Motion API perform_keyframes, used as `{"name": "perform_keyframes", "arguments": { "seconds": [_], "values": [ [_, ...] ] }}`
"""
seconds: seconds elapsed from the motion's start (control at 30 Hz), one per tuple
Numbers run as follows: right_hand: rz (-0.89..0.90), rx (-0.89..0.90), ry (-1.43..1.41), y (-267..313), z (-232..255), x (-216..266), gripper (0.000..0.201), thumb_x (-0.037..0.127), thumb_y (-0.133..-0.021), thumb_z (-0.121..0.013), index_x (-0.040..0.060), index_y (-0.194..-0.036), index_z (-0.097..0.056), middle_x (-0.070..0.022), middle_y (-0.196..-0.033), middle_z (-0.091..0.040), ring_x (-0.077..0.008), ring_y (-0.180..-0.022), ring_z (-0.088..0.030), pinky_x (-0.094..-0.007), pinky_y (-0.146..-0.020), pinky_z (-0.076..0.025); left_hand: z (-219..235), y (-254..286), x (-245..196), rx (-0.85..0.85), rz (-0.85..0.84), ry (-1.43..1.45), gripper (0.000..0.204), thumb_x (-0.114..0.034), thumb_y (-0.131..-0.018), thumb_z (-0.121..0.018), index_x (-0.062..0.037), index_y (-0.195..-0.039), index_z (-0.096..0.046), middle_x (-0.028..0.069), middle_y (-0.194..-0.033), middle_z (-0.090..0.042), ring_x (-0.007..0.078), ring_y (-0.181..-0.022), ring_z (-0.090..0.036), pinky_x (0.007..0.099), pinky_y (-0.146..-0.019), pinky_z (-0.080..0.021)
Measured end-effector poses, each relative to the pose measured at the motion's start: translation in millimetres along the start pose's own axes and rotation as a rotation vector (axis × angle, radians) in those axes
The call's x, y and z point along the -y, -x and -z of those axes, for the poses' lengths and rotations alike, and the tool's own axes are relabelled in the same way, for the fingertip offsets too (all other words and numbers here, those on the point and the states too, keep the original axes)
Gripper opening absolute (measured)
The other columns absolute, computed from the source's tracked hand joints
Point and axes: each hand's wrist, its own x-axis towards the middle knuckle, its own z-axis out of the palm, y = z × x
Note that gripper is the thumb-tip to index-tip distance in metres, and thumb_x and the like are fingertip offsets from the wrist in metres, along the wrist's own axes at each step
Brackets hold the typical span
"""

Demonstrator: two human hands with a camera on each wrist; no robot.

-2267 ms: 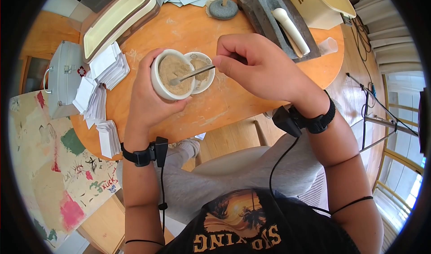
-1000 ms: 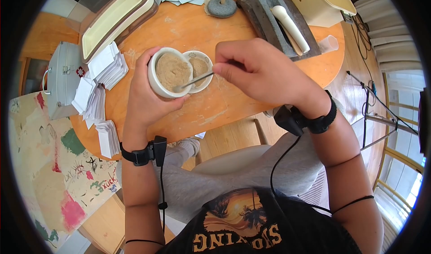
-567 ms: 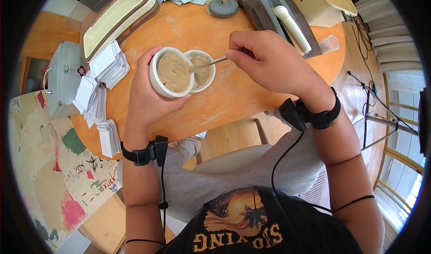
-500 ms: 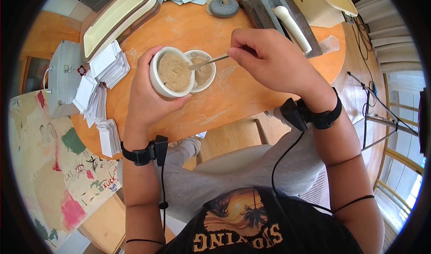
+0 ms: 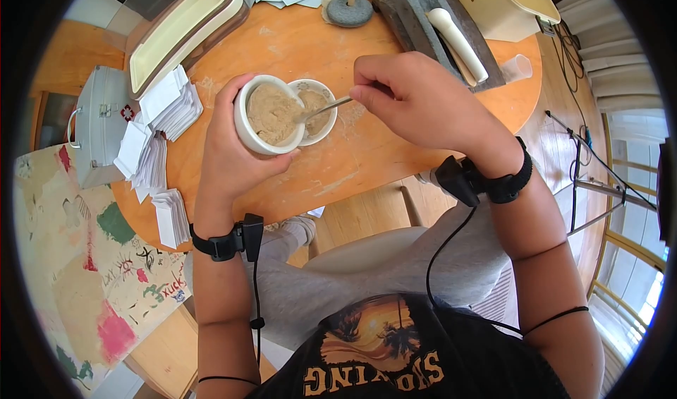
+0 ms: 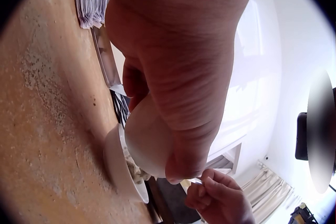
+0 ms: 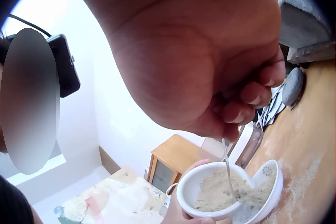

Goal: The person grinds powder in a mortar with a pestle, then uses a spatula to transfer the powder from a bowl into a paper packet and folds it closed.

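Note:
The left hand [image 5: 229,145] grips a white cup [image 5: 242,120] of beige powder, thumb along its near side and fingers round the far side; the cup tilts right over a white bowl [image 5: 333,127]. That bowl stands on the table and also holds powder. Between thumb and fingers the right hand [image 5: 423,103] pinches a thin metal spoon [image 5: 331,105], its tip at the cup's right rim. In the right wrist view the spoon [image 7: 228,169] reaches down to the cup's rim beside the bowl [image 7: 278,182]. The left wrist view shows the cup [image 6: 149,137] just above the bowl [image 6: 118,169].
Stacks of white paper packets [image 5: 169,106] lie at the table's left edge, near a cream tray [image 5: 176,35]. At the back are a grey round stone base [image 5: 349,11] with a stick and a dark slab holding a white pestle [image 5: 458,43]. A clear cup [image 5: 518,67] lies at right.
The spoon was inside the cup earlier, then lifted to the right; now its tip is lower at the cup's right rim. The right hand has shifted slightly, while the left still holds the cup tilted.

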Motion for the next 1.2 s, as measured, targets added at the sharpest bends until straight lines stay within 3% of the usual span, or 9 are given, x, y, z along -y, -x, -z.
{"name": "perform_keyframes", "arguments": {
  "seconds": [0.23, 0.3, 0.63, 0.7, 0.73, 0.8, 0.9, 1.03, 1.2],
  "values": [
    [-0.012, -0.001, -0.186, -1, 0, 8, 0.022, 0.021, -0.105, -0.07, 0.0009, -0.095, -0.07, -0.0228, -0.086, -0.071, -0.0468, -0.084, -0.068, -0.0531, -0.074, -0.053, -1, 0, -1, -0.004, 0.003, 0.011, 0.105, -0.011, -0.063, -0.101, -0.0036, -0.155, -0.051, 0.0158, -0.145, -0.067, 0.0315, -0.136, -0.067, 0.0424, -0.117, -0.054],
    [0.075, 0.004, -0.258, -1, -11, 11, 0.023, 0.022, -0.105, -0.069, 0.0009, -0.095, -0.07, -0.0226, -0.086, -0.072, -0.0466, -0.085, -0.069, -0.0538, -0.075, -0.053, -1, 0, -2, 0.004, -0.005, 0.002, 0.106, -0.011, -0.063, -0.101, -0.0036, -0.155, -0.051, 0.0158, -0.144, -0.067, 0.0315, -0.136, -0.067, 0.0424, -0.117, -0.054],
    [-0.062, 0.034, -0.039, 0, -5, 1, 0.025, 0.023, -0.106, -0.069, 0.0004, -0.096, -0.072, -0.0225, -0.087, -0.072, -0.0467, -0.086, -0.069, -0.0536, -0.076, -0.054, 2, 1, -3, 0.053, 0.027, -0.042, 0.109, -0.013, -0.062, -0.098, -0.0024, -0.158, -0.047, 0.0141, -0.15, -0.062, 0.0277, -0.14, -0.064, 0.0415, -0.122, -0.05],
    [-0.091, -0.009, -0.112, -1, -1, -1, 0.028, 0.024, -0.106, -0.069, -0.0004, -0.094, -0.073, -0.0176, -0.078, -0.069, -0.0362, -0.073, -0.068, -0.0476, -0.07, -0.052, 1, 0, -5, 0.035, 0.004, -0.034, 0.107, -0.012, -0.063, -0.1, -0.0028, -0.156, -0.049, 0.015, -0.147, -0.065, 0.0299, -0.138, -0.066, 0.0421, -0.119, -0.052],
    [-0.091, -0.008, -0.111, -3, -1, -2, 0.028, 0.024, -0.106, -0.069, -0.0004, -0.094, -0.073, -0.0176, -0.078, -0.069, -0.0362, -0.073, -0.068, -0.0476, -0.07, -0.052, 0, 0, -6, 0.021, -0.021, -0.026, 0.105, -0.01, -0.063, -0.102, -0.0032, -0.154, -0.051, 0.0158, -0.144, -0.068, 0.0321, -0.135, -0.068, 0.0427, -0.116, -0.054],
    [-0.184, -0.066, -0.346, -7, -5, -5, 0.031, 0.026, -0.106, -0.069, -0.001, -0.092, -0.075, -0.0088, -0.071, -0.063, -0.0205, -0.065, -0.059, -0.0409, -0.065, -0.049, -1, 0, -7, 0.021, -0.019, -0.024, 0.104, -0.01, -0.063, -0.101, -0.0037, -0.154, -0.052, 0.0157, -0.144, -0.069, 0.0318, -0.135, -0.068, 0.0426, -0.116, -0.054],
    [-0.167, -0.137, -0.492, -15, -22, -15, 0.033, 0.028, -0.107, -0.069, -0.0016, -0.095, -0.077, -0.0039, -0.069, -0.059, -0.0125, -0.066, -0.053, -0.0375, -0.063, -0.047, -2, -1, -9, 0.03, -0.013, -0.023, 0.104, -0.01, -0.063, -0.101, -0.0047, -0.154, -0.052, 0.0154, -0.145, -0.068, 0.0315, -0.135, -0.068, 0.0425, -0.116, -0.055],
    [-0.252, -0.171, -0.552, -20, -31, -13, 0.034, 0.029, -0.106, -0.069, -0.0019, -0.097, -0.079, -0.0058, -0.069, -0.061, -0.0141, -0.065, -0.056, -0.0373, -0.064, -0.049, -4, 0, -8, 0.021, -0.036, -0.028, 0.104, -0.01, -0.062, -0.101, -0.0056, -0.154, -0.053, 0.0154, -0.147, -0.068, 0.0318, -0.137, -0.068, 0.0426, -0.116, -0.055],
    [-0.394, -0.118, -0.411, -20, -28, -16, 0.036, 0.028, -0.105, -0.066, -0.0031, -0.094, -0.08, -0.0061, -0.071, -0.065, -0.0147, -0.067, -0.061, -0.0365, -0.065, -0.05, -2, 1, -8, 0.03, -0.038, -0.041, 0.104, -0.011, -0.062, -0.102, -0.0054, -0.154, -0.053, 0.0153, -0.148, -0.068, 0.0324, -0.137, -0.068, 0.0429, -0.116, -0.055]
  ]
}}
